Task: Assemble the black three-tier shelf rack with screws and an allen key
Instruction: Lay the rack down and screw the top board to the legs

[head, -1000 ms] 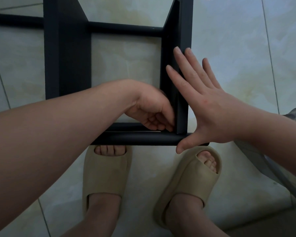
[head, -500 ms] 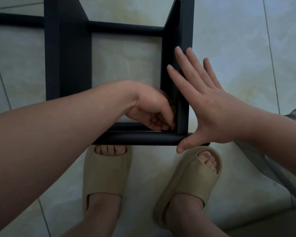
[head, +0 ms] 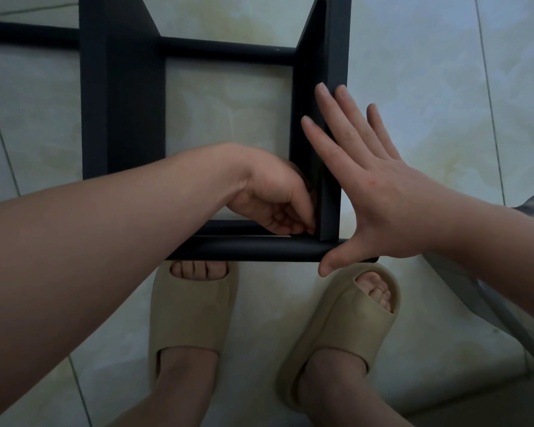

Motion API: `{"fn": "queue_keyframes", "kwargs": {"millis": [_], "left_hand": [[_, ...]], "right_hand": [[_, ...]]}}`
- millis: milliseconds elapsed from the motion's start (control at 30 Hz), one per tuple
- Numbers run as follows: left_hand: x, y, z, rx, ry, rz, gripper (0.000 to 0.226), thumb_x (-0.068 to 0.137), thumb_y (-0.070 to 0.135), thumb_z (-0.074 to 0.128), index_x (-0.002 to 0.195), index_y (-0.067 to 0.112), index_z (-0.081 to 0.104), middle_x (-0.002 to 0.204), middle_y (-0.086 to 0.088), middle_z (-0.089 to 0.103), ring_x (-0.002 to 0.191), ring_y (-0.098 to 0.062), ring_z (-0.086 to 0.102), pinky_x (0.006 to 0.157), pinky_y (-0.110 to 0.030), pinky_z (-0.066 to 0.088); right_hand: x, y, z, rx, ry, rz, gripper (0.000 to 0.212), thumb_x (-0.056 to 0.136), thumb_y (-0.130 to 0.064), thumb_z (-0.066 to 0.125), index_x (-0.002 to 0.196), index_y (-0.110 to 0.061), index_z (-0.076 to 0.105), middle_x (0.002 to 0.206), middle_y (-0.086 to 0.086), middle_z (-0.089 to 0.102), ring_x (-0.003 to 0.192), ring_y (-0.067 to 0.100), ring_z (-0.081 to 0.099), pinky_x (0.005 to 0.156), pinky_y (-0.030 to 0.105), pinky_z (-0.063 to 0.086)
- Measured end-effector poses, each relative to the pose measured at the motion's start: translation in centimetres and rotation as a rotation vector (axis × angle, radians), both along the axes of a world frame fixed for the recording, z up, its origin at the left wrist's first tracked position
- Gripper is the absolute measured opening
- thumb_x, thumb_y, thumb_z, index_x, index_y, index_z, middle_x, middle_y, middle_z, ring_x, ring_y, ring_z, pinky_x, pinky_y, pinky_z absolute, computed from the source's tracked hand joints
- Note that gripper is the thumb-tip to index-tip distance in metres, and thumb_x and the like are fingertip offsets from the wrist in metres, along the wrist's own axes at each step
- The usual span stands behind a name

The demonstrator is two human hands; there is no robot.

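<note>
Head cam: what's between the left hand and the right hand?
The rack's black shelf panel. The left hand curls at its inner face and the right hand lies flat against its outer side. This shows in the head view.

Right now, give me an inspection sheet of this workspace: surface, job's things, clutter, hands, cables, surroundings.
Surface: pale tiled floor.
Job's things: black shelf rack lying on the floor; no screws or allen key in view.
Clutter: grey object at the right edge, cannot be identified.
Grips: left hand curled into the rack's near inner corner, contents hidden; right hand flat, fingers straight, against the right panel.
Cables: nothing seen.
Surroundings: two feet in beige slides next to the rack.
</note>
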State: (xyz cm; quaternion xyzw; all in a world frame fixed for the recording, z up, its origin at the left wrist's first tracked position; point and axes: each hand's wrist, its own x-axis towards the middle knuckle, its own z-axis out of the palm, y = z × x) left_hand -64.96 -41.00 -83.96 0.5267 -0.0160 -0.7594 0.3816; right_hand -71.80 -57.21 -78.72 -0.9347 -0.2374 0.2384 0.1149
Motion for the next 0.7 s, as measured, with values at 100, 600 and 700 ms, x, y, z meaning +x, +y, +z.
{"fn": "queue_keyframes", "kwargs": {"millis": [100, 600, 700], "left_hand": [[0.1, 0.2, -0.1, -0.011, 0.025, 0.004, 0.017, 0.09, -0.007, 0.056, 0.09, 0.008, 0.064, 0.078, -0.005, 0.063, 0.074, -0.014, 0.058, 0.077, -0.027, 0.046], [-0.2, 0.0, -0.2, 0.005, 0.002, 0.005, 0.014, 0.091, -0.005, 0.058, 0.088, 0.007, 0.065, 0.079, -0.007, 0.064, 0.073, -0.015, 0.058, 0.079, -0.027, 0.046], [-0.2, 0.0, -0.2, -0.006, 0.006, 0.022, 0.016, 0.091, -0.007, 0.057, 0.089, 0.006, 0.065, 0.08, -0.008, 0.063, 0.074, -0.016, 0.058, 0.08, -0.027, 0.047]], "right_hand": [[0.0, 0.0, -0.1, 0.001, -0.013, -0.001, 0.151, 0.058, -0.097, 0.054, 0.161, -0.001, -0.001, 0.166, 0.021, -0.018, 0.153, 0.036, -0.023, 0.124, 0.059, -0.008], [-1.3, -0.3, -0.5, 0.047, -0.079, -0.061, 0.147, 0.065, -0.093, 0.056, 0.159, 0.005, -0.001, 0.166, 0.026, -0.012, 0.155, 0.039, -0.014, 0.126, 0.057, -0.002], [-1.3, -0.3, -0.6, 0.063, -0.073, -0.06, 0.147, 0.066, -0.091, 0.058, 0.158, 0.006, 0.0, 0.166, 0.027, -0.012, 0.154, 0.04, -0.013, 0.126, 0.056, -0.001]]}}
